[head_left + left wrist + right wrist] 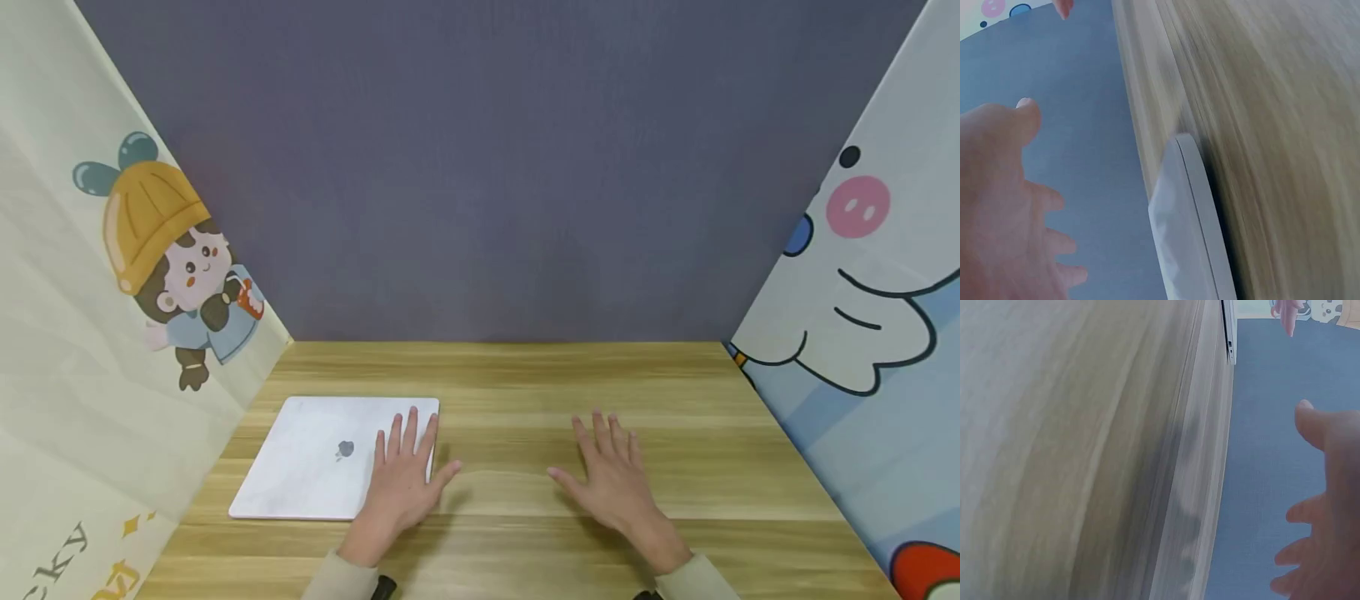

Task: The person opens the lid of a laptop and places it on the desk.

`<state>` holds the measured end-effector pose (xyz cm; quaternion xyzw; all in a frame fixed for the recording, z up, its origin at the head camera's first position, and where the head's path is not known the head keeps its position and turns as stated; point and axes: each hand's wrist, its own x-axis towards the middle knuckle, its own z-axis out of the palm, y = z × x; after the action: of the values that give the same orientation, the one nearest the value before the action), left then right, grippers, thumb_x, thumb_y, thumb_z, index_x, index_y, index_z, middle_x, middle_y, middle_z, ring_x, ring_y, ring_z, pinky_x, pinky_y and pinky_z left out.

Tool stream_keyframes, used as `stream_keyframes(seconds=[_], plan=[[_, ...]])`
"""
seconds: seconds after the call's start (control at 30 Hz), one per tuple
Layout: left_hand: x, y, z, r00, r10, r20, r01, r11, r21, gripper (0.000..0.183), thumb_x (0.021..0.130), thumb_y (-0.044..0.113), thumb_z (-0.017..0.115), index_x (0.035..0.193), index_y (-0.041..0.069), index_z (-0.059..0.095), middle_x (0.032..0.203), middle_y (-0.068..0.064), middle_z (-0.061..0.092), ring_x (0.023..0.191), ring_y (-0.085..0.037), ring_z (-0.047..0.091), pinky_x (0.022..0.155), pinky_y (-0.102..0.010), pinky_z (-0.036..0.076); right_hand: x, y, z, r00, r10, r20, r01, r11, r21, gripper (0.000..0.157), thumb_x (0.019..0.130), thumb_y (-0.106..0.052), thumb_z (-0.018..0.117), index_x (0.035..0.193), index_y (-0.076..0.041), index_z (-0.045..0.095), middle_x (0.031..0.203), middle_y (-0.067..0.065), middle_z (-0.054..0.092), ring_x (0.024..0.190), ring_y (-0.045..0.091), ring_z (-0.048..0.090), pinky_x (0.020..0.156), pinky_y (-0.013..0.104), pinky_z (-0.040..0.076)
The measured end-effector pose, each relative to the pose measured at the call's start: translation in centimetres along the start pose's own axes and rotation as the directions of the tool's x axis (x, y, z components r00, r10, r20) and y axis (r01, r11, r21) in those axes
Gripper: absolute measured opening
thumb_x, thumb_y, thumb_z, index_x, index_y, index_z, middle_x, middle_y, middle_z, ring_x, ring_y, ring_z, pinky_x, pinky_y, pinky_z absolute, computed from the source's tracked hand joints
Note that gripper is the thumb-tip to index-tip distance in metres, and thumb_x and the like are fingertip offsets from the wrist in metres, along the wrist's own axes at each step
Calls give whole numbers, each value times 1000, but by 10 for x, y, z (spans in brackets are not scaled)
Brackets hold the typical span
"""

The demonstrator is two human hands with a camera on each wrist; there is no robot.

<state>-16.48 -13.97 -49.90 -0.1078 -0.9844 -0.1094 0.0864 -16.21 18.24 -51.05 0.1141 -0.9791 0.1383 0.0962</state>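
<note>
at left on the bench lies a closed laptop, its near right corner screened by the left hand; the right hand hovers apart, both spread wide, empty. printed side panels flank a grey backdrop.

A grey-blue wall rises behind the wood-grain table

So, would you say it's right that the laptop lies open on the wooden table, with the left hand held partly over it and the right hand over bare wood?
Not quite: the laptop is closed, not open, as the head view shows. It does lie on the wooden table, with the left hand held partly over it and the right hand over bare wood.
</note>
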Motion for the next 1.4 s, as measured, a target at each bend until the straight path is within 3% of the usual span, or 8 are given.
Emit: stream_keyframes(seconds=[0.47, 0.6, 1.0, 1.4], plan=[[-1, -24, 0, 997, 2, -71, -5, 999, -51, 76, 93, 62, 39, 151, 13, 28, 155, -20, 20, 142, -39, 15, 112, -57, 15, 10, -20, 9, 1000, -4, -9, 5, 996, 85, 85, 88, -67, 45, 149, -9, 31, 153, 25, 19, 139, 45, 17, 110, 62, 14], [-2, -32, -2, 994, -14, -106, 6, 997, -74, 75, 93, 61, 40, 149, 11, 32, 153, -21, 26, 140, -40, 21, 111, -57, 20, 13, -30, 11, 999, -12, -29, 17, 986, 164, 83, 89, -64, 48, 147, -6, 34, 150, 27, 25, 137, 45, 24, 110, 60, 20], [-6, -48, -10, 985, -42, -168, 29, 996, -79, 71, 94, 56, 45, 143, 6, 41, 146, -23, 36, 133, -42, 31, 102, -62, 30, 25, -53, 11, 999, 22, 34, -32, 950, 312, 85, 88, -66, 46, 150, -11, 28, 151, 23, 28, 135, 42, 30, 108, 58, 27], [-11, -66, -17, 979, -74, -191, 54, 993, -110, 65, 95, 48, 48, 139, 0, 44, 140, -26, 42, 128, -43, 36, 100, -60, 33, 31, -70, 18, 998, -4, 65, -21, 928, 373, 85, 88, -67, 45, 150, -11, 29, 147, 22, 35, 134, 38, 34, 109, 54, 29]])
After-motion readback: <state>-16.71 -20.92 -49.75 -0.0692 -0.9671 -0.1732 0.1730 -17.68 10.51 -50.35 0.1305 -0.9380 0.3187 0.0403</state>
